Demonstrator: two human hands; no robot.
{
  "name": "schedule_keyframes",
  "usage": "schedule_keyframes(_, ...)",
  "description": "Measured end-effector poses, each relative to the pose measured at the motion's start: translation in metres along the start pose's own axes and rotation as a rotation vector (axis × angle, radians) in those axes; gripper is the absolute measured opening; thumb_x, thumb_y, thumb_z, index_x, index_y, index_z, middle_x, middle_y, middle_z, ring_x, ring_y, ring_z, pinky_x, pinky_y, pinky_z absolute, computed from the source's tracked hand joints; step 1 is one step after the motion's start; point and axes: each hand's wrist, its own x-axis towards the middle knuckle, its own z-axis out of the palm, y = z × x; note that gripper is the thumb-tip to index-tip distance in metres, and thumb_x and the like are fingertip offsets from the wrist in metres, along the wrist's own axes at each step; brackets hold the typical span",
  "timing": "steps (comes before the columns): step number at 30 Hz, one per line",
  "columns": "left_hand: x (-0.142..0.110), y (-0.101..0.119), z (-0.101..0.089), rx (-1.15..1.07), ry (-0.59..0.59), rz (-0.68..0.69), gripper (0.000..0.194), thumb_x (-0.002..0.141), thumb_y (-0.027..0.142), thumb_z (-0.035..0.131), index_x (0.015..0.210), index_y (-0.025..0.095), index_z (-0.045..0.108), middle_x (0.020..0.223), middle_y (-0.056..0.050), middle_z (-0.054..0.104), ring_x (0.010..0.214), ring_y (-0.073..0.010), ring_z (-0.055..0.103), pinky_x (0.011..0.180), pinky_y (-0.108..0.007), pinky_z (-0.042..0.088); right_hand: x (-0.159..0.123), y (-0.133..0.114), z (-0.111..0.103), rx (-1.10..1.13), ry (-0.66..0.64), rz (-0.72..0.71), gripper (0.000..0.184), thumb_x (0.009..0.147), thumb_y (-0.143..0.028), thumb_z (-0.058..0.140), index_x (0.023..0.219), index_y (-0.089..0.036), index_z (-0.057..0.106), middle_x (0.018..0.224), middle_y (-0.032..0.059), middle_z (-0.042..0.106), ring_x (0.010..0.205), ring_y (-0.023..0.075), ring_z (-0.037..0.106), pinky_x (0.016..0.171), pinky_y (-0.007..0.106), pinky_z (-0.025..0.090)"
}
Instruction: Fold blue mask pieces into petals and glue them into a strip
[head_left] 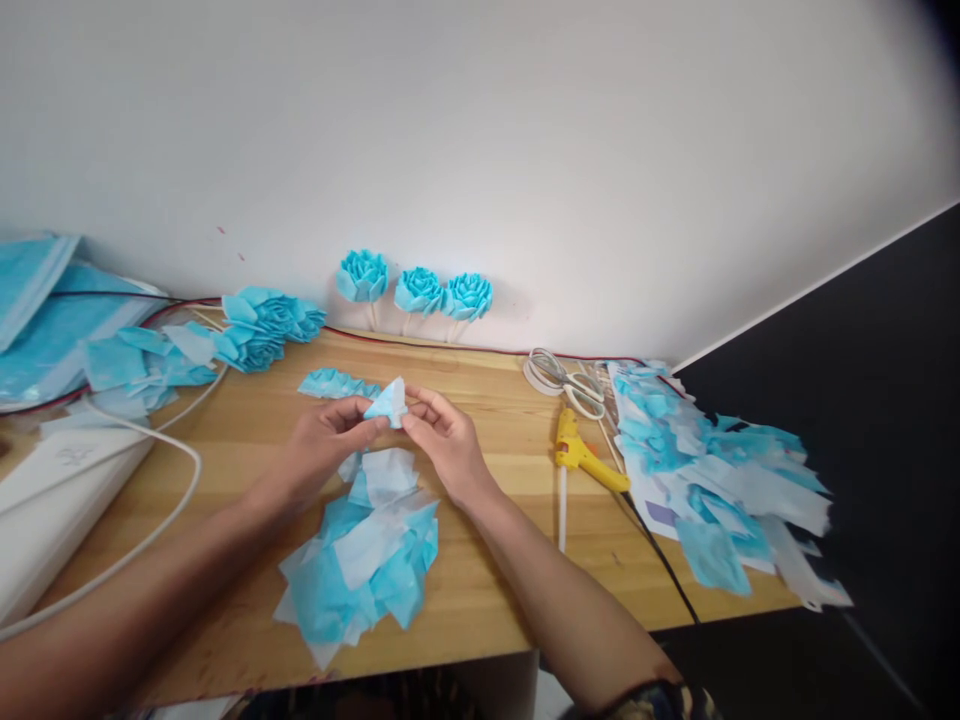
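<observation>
Folded blue piece (387, 403) sits pinched in the left hand (319, 440) and right hand (452, 447), both nearly closed, near a messy blue pile (356, 575).

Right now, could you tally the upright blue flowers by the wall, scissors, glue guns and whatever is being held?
Upright blue flowers: 3
Scissors: 1 pair
Yellow glue gun: 1
Held pale triangular piece: 1
Total: 6
</observation>
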Motion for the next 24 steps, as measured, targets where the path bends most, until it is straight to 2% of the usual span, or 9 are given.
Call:
schedule_keyframes(4,0.0014,-0.0025,-0.0031,0.047,-0.009,0.003,0.018,0.068,0.034,0.078,0.068,0.019,0.068,0.061,0.003,0.058,0.058,-0.0112,0.049,0.057,-0.021,0.041,-0.0016,-0.0046,-0.0022,0.013,-0.023,-0.008,0.038,0.085,-0.041,0.063,0.117,-0.02,0.067,0.092,0.0021,0.071,0.089,0.016,0.065,0.089,0.032,0.051)
schedule_keyframes(8,0.0006,-0.0047,-0.0033,0.072,-0.035,-0.001,0.019,0.07,0.036,0.076,0.073,0.018,0.068,0.065,0.003,0.059,0.06,-0.0116,0.051,0.058,-0.022,0.041,-0.0015,-0.0053,-0.0009,0.045,-0.065,-0.012,0.044,0.08,-0.038,0.069,0.121,-0.022,0.063,0.103,0.0031,0.071,0.101,0.0179,0.064,0.094,0.032,0.049)
schedule_keyframes(12,-0.0023,-0.0056,-0.0007,0.113,-0.073,-0.029,0.023,0.071,0.039,0.075,0.076,0.018,0.067,0.068,0.002,0.061,0.062,-0.0125,0.053,0.058,-0.023,0.04,0.0001,-0.0015,0.0008,0.008,-0.069,-0.05,0.052,0.078,-0.033,0.071,0.128,-0.024,0.058,0.099,0.001,0.069,0.093,0.0158,0.064,0.085,0.03,0.051)
schedule_keyframes(20,-0.0025,0.0004,0.0011,0.215,-0.115,-0.021,0.029,0.074,0.043,0.071,0.087,0.017,0.071,0.072,0.0,0.064,0.063,-0.0142,0.054,0.057,-0.024,0.039,-0.0004,-0.0018,0.0002,-0.052,-0.02,-0.09,0.049,0.08,-0.026,0.066,0.127,-0.022,0.058,0.088,-0.0016,0.064,0.083,0.012,0.061,0.079,0.027,0.051)
schedule_keyframes(24,-0.0026,-0.0021,0.0009,0.206,-0.086,-0.008,0.026,0.072,0.043,0.072,0.078,0.018,0.071,0.068,0.0,0.063,0.062,-0.0144,0.054,0.056,-0.024,0.039,0.0009,0.0025,0.0008,-0.078,-0.033,-0.094,0.049,0.081,-0.029,0.064,0.129,-0.023,0.057,0.09,-0.001,0.066,0.084,0.0128,0.063,0.078,0.027,0.052)
